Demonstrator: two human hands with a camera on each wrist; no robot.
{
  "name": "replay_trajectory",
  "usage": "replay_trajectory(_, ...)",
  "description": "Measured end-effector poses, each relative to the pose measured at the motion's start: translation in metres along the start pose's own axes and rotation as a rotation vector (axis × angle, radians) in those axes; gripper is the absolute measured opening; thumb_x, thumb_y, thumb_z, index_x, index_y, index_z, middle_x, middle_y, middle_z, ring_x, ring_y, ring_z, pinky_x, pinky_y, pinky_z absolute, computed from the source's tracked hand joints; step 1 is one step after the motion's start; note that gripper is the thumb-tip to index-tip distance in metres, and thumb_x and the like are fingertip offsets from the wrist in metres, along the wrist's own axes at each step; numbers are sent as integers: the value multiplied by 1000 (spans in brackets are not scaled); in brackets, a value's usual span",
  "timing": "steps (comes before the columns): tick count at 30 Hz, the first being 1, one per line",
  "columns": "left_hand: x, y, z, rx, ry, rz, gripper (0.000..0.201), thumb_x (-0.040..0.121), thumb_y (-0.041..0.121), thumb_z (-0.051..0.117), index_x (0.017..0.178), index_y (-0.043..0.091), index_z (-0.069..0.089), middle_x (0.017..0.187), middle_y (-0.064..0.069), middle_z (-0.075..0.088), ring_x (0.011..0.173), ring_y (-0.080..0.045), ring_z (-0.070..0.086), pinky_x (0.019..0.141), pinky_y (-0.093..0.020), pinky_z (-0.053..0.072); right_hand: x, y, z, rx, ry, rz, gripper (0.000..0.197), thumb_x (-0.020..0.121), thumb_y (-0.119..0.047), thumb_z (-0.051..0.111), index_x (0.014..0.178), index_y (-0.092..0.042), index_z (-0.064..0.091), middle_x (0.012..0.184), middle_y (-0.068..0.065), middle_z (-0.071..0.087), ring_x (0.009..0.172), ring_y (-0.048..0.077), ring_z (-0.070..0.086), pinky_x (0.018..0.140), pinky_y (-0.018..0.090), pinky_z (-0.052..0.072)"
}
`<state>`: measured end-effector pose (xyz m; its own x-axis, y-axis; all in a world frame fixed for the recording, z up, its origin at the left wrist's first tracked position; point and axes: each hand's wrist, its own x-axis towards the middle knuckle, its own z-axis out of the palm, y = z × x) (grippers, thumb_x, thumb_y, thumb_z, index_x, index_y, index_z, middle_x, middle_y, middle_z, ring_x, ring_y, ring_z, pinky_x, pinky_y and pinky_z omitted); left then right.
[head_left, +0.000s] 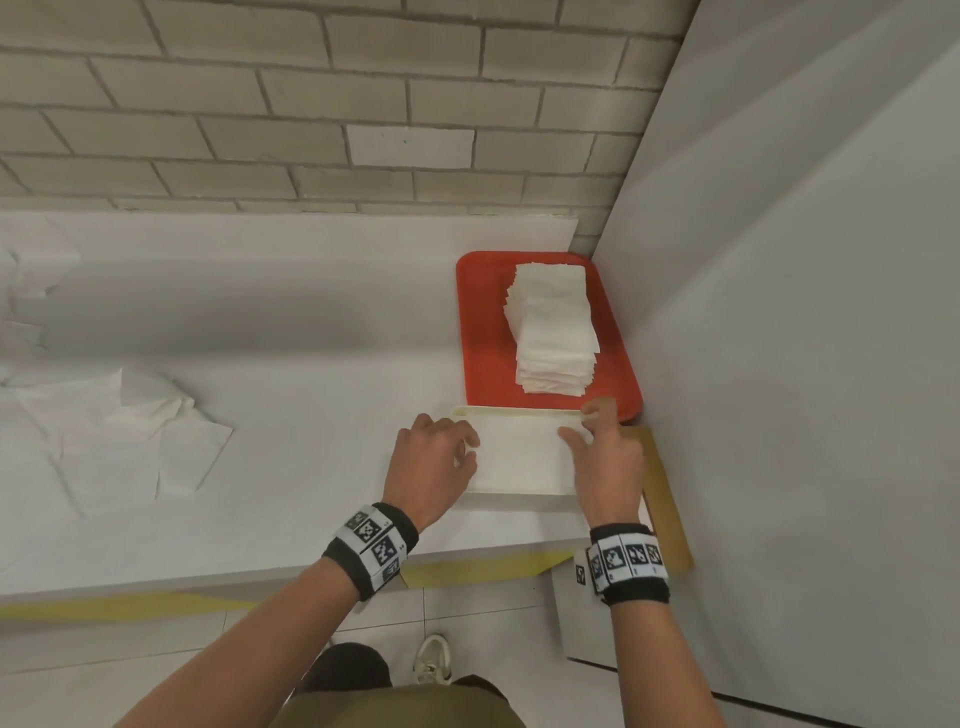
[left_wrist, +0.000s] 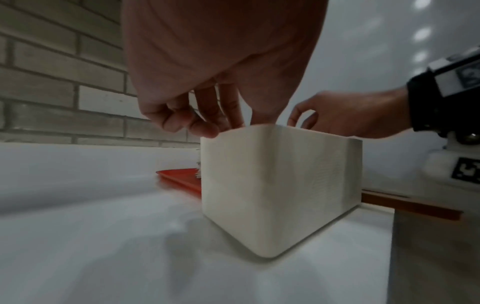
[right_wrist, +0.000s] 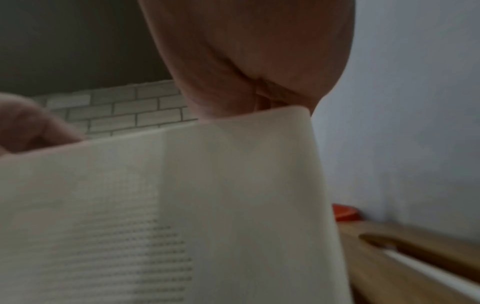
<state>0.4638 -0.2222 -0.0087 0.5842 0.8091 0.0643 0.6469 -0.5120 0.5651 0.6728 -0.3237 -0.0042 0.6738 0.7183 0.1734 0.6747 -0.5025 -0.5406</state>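
Note:
A white rectangular box (head_left: 519, 457) stands on the white table (head_left: 285, 338) near its front right corner. My left hand (head_left: 441, 462) is at the box's left end, fingers curled down onto the top rim (left_wrist: 207, 115). At the right end, my right hand (head_left: 597, 452) has thumb and forefinger closed at the rim (left_wrist: 303, 119). In the right wrist view the box's ribbed wall (right_wrist: 182, 205) fills the frame below my palm (right_wrist: 246, 61). What lies inside the box is hidden.
A red tray (head_left: 483, 338) with a tall stack of folded white napkins (head_left: 553, 322) sits just behind the box. Loose napkins (head_left: 130, 431) lie at the table's left. A grey panel (head_left: 779, 312) closes the right side, a brick wall (head_left: 260, 104) the back.

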Motion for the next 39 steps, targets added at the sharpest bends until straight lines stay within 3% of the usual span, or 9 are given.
replay_trajectory(5, 8, 14, -4, 137, 71, 198, 20, 84, 11, 80, 103, 15, 76, 103, -3, 52, 96, -27, 52, 75, -42, 51, -3, -11, -5, -116, 65, -125, 33, 97, -20, 78, 125, -17, 61, 116, 11, 62, 95, 29, 63, 71, 36, 55)
replay_trajectory(10, 33, 37, -3, 331, -404, 292, 13, 100, 15, 68, 113, 12, 71, 126, -9, 56, 119, -30, 55, 84, -42, 52, -4, -19, 4, -212, -510, 10, 44, 92, -49, 80, 124, -30, 55, 142, 5, 45, 126, 29, 54, 103, 43, 50)
replay_trajectory(17, 37, 43, -12, 575, -562, 237, 35, 96, -7, 62, 128, 6, 65, 147, -17, 46, 125, -38, 57, 72, -43, 44, -1, -19, 0, -372, -536, 171, 43, 88, -33, 87, 112, -21, 54, 124, 10, 51, 107, 33, 61, 91, 45, 56)
replay_trajectory(20, 32, 30, -19, 493, -510, 311, 33, 93, -11, 62, 121, 6, 65, 134, -16, 53, 108, -36, 62, 66, -42, 44, 0, -33, -4, -427, -551, 191, 41, 90, -34, 85, 119, -20, 59, 124, 9, 53, 108, 32, 62, 92, 45, 57)
replay_trajectory(22, 23, 14, -38, 312, -369, 329, 28, 95, -9, 59, 117, 7, 64, 121, -12, 58, 93, -33, 60, 63, -44, 48, -6, -49, -8, -420, -385, 97, 38, 92, -30, 82, 123, -22, 62, 123, 11, 60, 105, 33, 65, 83, 41, 57)
replay_trajectory(26, -7, -66, -90, 20, -8, 204, 12, 102, 14, 63, 113, 17, 66, 107, -1, 65, 96, -24, 63, 67, -45, 58, -43, -122, 3, -45, -24, -88, 23, 98, -26, 76, 118, -23, 65, 115, 4, 68, 97, 28, 67, 74, 40, 55)
replay_trajectory(30, -31, -199, -154, 12, 162, 28, 29, 93, 12, 74, 120, 21, 66, 119, -2, 66, 111, -27, 62, 84, -51, 59, -74, -200, 72, 213, -185, -110, 14, 103, -37, 70, 111, -30, 62, 101, -11, 72, 87, 10, 70, 76, 38, 62)
replay_trajectory(35, -22, -348, -232, 364, -129, 11, 119, 65, 31, 98, 164, 32, 31, 174, -3, 20, 159, -42, 19, 121, -60, 35, -92, -285, 192, 188, -472, -80, 25, 100, -59, 63, 109, -35, 61, 102, -14, 72, 90, 10, 72, 81, 38, 61)
replay_trajectory(39, 6, -414, -258, 364, -325, 14, 127, 67, 40, 97, 168, 36, 19, 177, 5, 8, 163, -35, 8, 124, -56, 29, -107, -344, 272, -40, -577, -69, 71, 89, -80, 57, 139, -30, 51, 131, 1, 57, 120, 27, 58, 94, 44, 52)
